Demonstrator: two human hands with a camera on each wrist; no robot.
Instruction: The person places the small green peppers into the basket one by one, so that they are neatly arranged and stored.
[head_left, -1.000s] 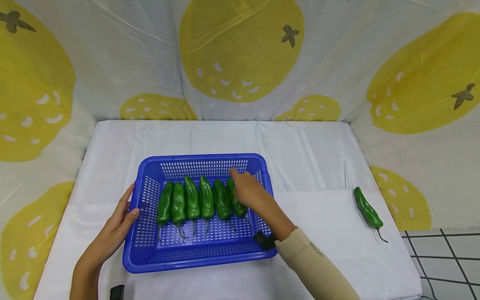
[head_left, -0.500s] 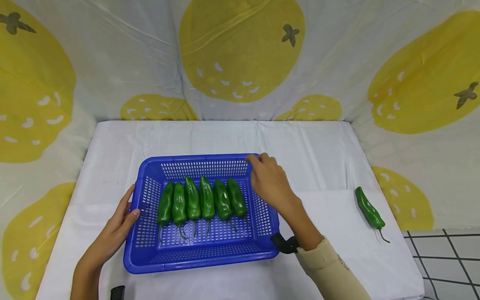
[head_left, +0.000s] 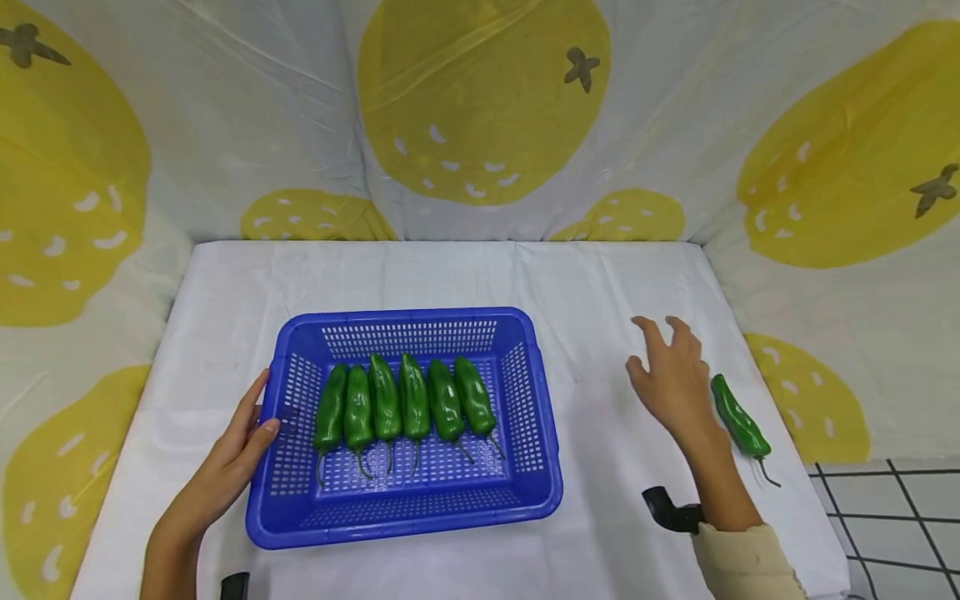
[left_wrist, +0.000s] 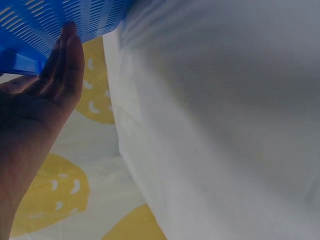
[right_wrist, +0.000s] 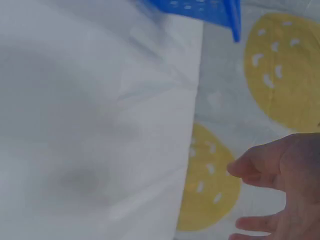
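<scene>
A blue plastic basket [head_left: 405, 529] with slotted walls sits on the white-covered table. Several green chili peppers [head_left: 414, 396] lie side by side inside it, stems toward the near side. My left hand [head_left: 225, 462] holds the basket's left edge, thumb at the rim; in the left wrist view its fingers [left_wrist: 75, 55] run along the outer wall. Over the table's right part, my right hand [head_left: 671, 379] has spread, slightly bent fingers with nothing between them. Just right of it lies one loose green chili pepper [head_left: 738, 421], its stem pointing toward the near right.
White cloth [head_left: 600, 287] covers the table. Behind and beside it hang curtains printed with yellow fruit [head_left: 483, 100]. Tiled floor [head_left: 892, 508] shows past the right edge. A black wrist-camera mount [head_left: 671, 510] juts from the right wrist.
My right hand has left the rightmost pepper in the basket, passed over the right rim and moved right to beside the loose pepper. The left hand and basket have stayed put.
</scene>
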